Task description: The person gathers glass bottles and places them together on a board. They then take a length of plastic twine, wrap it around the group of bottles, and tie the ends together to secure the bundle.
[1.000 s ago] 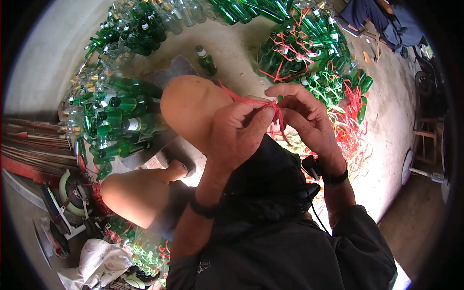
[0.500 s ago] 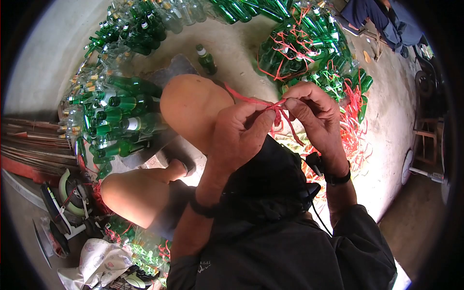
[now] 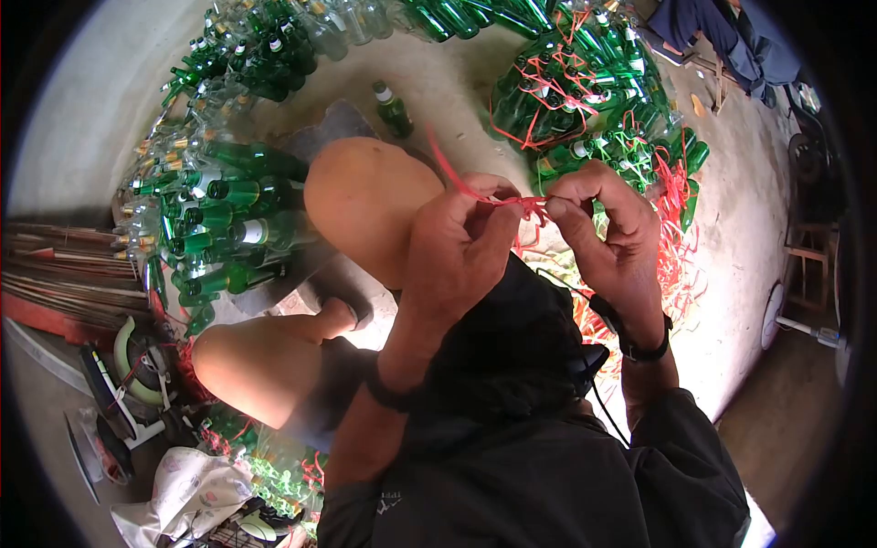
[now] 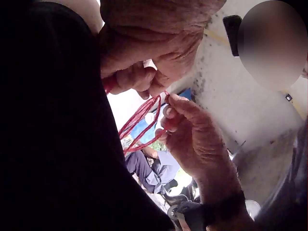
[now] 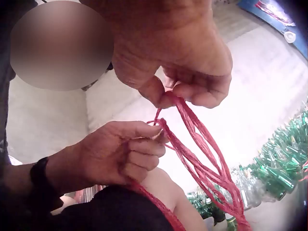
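Note:
Red plastic twine [image 3: 525, 206] is held between both hands above the lap. My left hand [image 3: 461, 251] pinches it between thumb and curled fingers, with one loose strand rising past that hand. My right hand [image 3: 612, 233] pinches the twine close by, thumb against index finger. In the right wrist view, several strands of twine [image 5: 202, 149] hang in long loops from the right hand's fingertips, and the left hand [image 5: 120, 151] grips a knotted part just below. The left wrist view shows the right hand [image 4: 199, 139] at the looped strands [image 4: 144, 115].
Green and clear bottles [image 3: 242, 192] lie stacked at the left. A lone green bottle [image 3: 393, 111] stands beyond the knee. Twine-wrapped bottles [image 3: 544, 100] sit at the upper right, beside a pile of red twine [image 3: 674, 247]. A white fan [image 3: 773, 315] is at the far right.
The right hand has shifted right and slightly down, first reaching over the knot, then pinching a strand. The left hand keeps its grip, and the loose strand's tip now points higher.

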`<state>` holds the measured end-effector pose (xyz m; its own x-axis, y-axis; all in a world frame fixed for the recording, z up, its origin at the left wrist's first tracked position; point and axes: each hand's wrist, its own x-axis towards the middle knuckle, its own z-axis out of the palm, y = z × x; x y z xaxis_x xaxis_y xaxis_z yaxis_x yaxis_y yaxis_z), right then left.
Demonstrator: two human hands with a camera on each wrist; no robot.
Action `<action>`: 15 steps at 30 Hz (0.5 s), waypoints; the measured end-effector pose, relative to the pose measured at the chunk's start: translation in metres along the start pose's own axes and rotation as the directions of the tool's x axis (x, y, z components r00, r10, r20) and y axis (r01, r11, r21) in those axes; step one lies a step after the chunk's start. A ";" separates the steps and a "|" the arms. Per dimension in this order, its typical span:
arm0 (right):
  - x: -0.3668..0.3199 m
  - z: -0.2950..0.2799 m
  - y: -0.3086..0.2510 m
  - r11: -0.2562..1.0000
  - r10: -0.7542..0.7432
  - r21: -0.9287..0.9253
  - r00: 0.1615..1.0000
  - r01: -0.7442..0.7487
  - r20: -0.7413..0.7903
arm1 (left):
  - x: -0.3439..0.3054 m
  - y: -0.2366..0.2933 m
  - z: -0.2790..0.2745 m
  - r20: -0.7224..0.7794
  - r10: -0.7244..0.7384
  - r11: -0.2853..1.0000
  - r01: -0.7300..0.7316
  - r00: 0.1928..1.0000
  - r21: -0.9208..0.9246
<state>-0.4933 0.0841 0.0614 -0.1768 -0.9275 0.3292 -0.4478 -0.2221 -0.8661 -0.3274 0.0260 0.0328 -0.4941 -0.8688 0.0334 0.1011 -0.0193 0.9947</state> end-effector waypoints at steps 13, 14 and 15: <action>0.020 0.001 0.013 0.993 -0.056 -0.108 0.998 0.056 0.001 | 0.009 0.008 -0.011 0.071 -0.062 0.995 0.057 0.995 0.079; 0.024 0.004 0.013 0.968 -0.173 -0.197 0.983 0.157 -0.064 | 0.009 0.007 -0.011 0.071 -0.063 0.995 0.057 0.996 0.080; 0.027 0.006 0.013 0.924 -0.292 -0.289 0.949 0.249 -0.118 | 0.010 0.004 -0.011 0.056 -0.079 0.996 0.076 0.995 0.049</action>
<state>-0.4982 0.0548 0.0569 -0.1399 -0.7801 0.6099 -0.7115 -0.3492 -0.6098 -0.3223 0.0118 0.0365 -0.5485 -0.8352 -0.0395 0.0208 -0.0608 0.9979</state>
